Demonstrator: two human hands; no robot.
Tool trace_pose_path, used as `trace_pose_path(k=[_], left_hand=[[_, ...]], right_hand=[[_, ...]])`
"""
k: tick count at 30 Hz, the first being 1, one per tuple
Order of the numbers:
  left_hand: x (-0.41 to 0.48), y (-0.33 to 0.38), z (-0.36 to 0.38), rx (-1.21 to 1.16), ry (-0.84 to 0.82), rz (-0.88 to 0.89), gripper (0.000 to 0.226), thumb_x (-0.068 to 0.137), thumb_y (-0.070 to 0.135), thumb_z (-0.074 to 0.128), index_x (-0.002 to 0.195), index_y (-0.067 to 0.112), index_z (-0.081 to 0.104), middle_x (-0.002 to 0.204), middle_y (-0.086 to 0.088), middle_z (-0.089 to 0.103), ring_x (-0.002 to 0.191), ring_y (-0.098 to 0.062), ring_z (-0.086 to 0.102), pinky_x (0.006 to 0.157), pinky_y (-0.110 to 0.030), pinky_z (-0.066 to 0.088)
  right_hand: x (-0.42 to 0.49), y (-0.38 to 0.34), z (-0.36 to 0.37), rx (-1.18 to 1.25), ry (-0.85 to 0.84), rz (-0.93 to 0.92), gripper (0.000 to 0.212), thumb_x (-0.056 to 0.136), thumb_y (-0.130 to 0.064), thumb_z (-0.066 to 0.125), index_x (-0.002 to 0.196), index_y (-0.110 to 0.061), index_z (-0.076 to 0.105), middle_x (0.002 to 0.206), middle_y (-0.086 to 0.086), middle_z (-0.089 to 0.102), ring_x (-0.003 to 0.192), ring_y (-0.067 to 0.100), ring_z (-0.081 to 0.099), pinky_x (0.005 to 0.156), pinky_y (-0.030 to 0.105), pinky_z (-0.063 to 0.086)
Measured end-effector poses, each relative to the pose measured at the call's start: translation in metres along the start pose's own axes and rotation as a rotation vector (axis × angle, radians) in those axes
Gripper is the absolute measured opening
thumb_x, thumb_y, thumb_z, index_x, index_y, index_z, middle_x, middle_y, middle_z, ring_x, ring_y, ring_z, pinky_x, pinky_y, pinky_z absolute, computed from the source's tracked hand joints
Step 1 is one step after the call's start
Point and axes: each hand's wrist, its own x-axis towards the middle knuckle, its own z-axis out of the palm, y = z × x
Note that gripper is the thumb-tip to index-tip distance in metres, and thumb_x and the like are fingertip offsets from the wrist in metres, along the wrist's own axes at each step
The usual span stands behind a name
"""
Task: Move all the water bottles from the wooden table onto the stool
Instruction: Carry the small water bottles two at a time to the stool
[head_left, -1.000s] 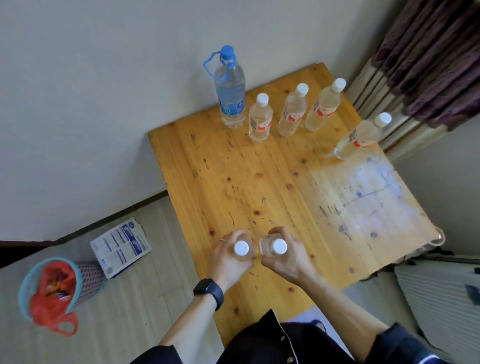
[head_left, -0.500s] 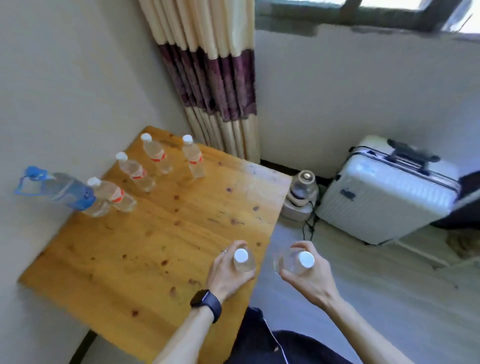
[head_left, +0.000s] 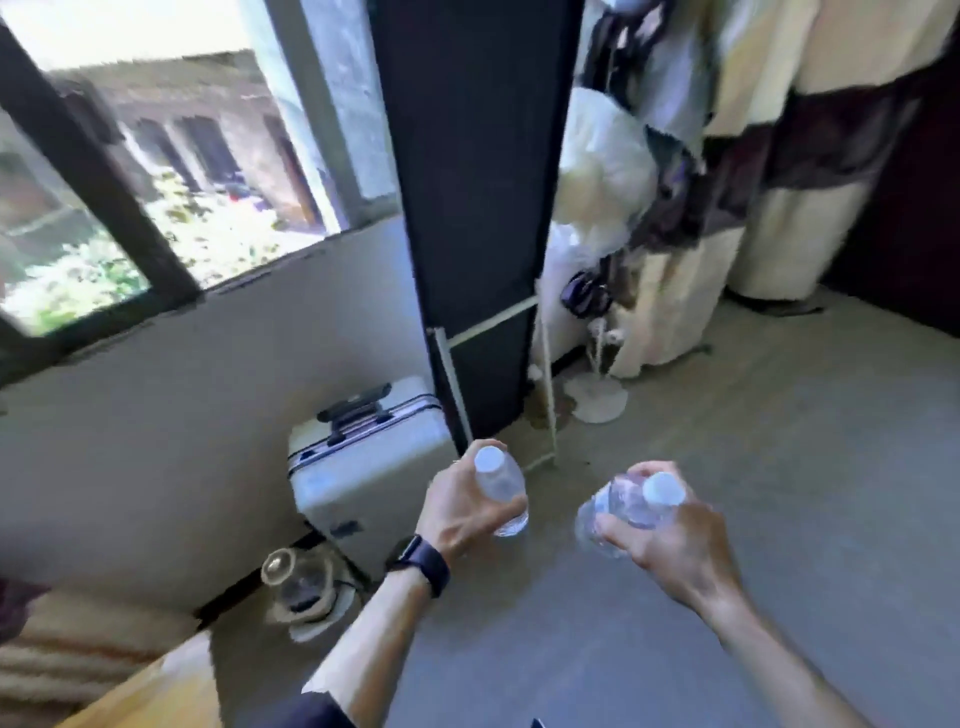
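My left hand (head_left: 460, 512) grips a small clear water bottle (head_left: 500, 482) with a white cap, held upright above the floor. My right hand (head_left: 670, 540) grips a second small clear bottle (head_left: 621, 506), tilted with its white cap pointing up and right. Only a corner of the wooden table (head_left: 156, 691) shows at the bottom left. The other bottles and the stool are out of view.
A white suitcase (head_left: 363, 462) stands against the wall ahead left, with a glass kettle (head_left: 298, 587) on a base beside it. A dark cabinet on thin white legs (head_left: 483, 208) stands ahead, curtains (head_left: 769, 182) to the right. Open grey floor (head_left: 727, 441) spreads right.
My view has swung right, away from the table toward the window, cabinet and floor. Both hands carried their bottles off the tabletop and now hold them over the floor.
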Motion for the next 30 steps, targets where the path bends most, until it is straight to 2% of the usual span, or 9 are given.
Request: trace_pose_path(k=[4, 8, 11, 14, 16, 19, 21, 24, 30], left_hand=[[0.083, 0.112, 0.038, -0.001, -0.144, 0.235, 0.054, 0.061, 0.048, 0.081, 0.104, 0.046, 0.050, 0.092, 0.016, 0.068, 0.089, -0.009, 0.066, 0.079, -0.028, 0.054], [0.133, 0.208, 0.078, -0.086, -0.274, 0.407, 0.052, 0.061, 0.041, 0.085, 0.105, 0.041, 0.058, 0.093, 0.016, 0.071, 0.084, 0.003, 0.066, 0.076, -0.025, 0.057], [0.166, 0.260, 0.112, -0.106, -0.375, 0.497, 0.045, 0.061, 0.044, 0.083, 0.101, 0.037, 0.062, 0.090, 0.014, 0.073, 0.083, 0.000, 0.068, 0.077, -0.029, 0.058], [0.199, 0.298, 0.142, -0.070, -0.444, 0.578, 0.044, 0.061, 0.051, 0.080, 0.097, 0.035, 0.061, 0.089, 0.013, 0.071, 0.083, -0.003, 0.067, 0.076, -0.031, 0.058], [0.220, 0.317, 0.158, -0.038, -0.487, 0.631, 0.045, 0.061, 0.053, 0.079, 0.097, 0.035, 0.059, 0.088, 0.013, 0.070, 0.082, -0.003, 0.066, 0.076, -0.031, 0.057], [0.253, 0.341, 0.178, 0.021, -0.546, 0.706, 0.044, 0.062, 0.055, 0.076, 0.096, 0.035, 0.058, 0.082, 0.016, 0.071, 0.077, -0.002, 0.067, 0.074, -0.030, 0.057], [0.275, 0.360, 0.189, 0.047, -0.580, 0.738, 0.040, 0.062, 0.054, 0.075, 0.092, 0.034, 0.057, 0.076, 0.016, 0.071, 0.073, -0.001, 0.066, 0.072, -0.030, 0.057], [0.301, 0.387, 0.207, 0.061, -0.611, 0.778, 0.039, 0.062, 0.052, 0.077, 0.091, 0.036, 0.055, 0.073, 0.015, 0.071, 0.073, -0.001, 0.066, 0.072, -0.029, 0.056], [0.339, 0.457, 0.254, 0.050, -0.675, 0.844, 0.037, 0.064, 0.045, 0.080, 0.090, 0.031, 0.058, 0.075, 0.012, 0.072, 0.073, 0.000, 0.065, 0.069, -0.022, 0.054]], right_hand=[[0.031, 0.007, -0.092, -0.016, 0.278, 0.069, 0.038, 0.063, -0.038, 0.087, 0.085, -0.036, 0.056, 0.074, -0.036, 0.063, 0.069, -0.010, 0.061, 0.061, 0.010, 0.042], [0.059, 0.011, -0.163, -0.075, 0.487, 0.146, 0.049, 0.057, -0.056, 0.079, 0.093, -0.033, 0.056, 0.074, -0.024, 0.068, 0.073, 0.002, 0.066, 0.068, 0.023, 0.051], [0.082, 0.016, -0.207, -0.124, 0.581, 0.196, 0.045, 0.064, -0.049, 0.084, 0.096, -0.031, 0.057, 0.074, -0.028, 0.067, 0.072, -0.007, 0.062, 0.063, 0.014, 0.043], [0.111, 0.016, -0.242, -0.194, 0.649, 0.240, 0.048, 0.067, -0.045, 0.083, 0.103, -0.029, 0.055, 0.079, -0.019, 0.067, 0.078, 0.014, 0.063, 0.067, 0.025, 0.042], [0.130, 0.017, -0.259, -0.227, 0.686, 0.277, 0.049, 0.067, -0.043, 0.083, 0.103, -0.030, 0.052, 0.077, -0.020, 0.063, 0.078, 0.020, 0.060, 0.067, 0.028, 0.040], [0.151, 0.020, -0.282, -0.280, 0.758, 0.326, 0.047, 0.064, -0.043, 0.082, 0.096, -0.028, 0.050, 0.069, -0.014, 0.062, 0.072, 0.016, 0.061, 0.059, 0.029, 0.040], [0.165, 0.025, -0.296, -0.278, 0.808, 0.352, 0.045, 0.064, -0.043, 0.082, 0.092, -0.027, 0.051, 0.069, -0.012, 0.065, 0.072, 0.012, 0.062, 0.056, 0.024, 0.041], [0.180, 0.034, -0.317, -0.288, 0.849, 0.405, 0.045, 0.062, -0.044, 0.080, 0.091, -0.024, 0.052, 0.069, -0.010, 0.068, 0.073, 0.012, 0.063, 0.058, 0.026, 0.046], [0.217, 0.069, -0.373, -0.286, 0.844, 0.457, 0.061, 0.055, -0.063, 0.065, 0.090, -0.012, 0.063, 0.064, -0.011, 0.067, 0.067, 0.006, 0.063, 0.063, 0.030, 0.054]])
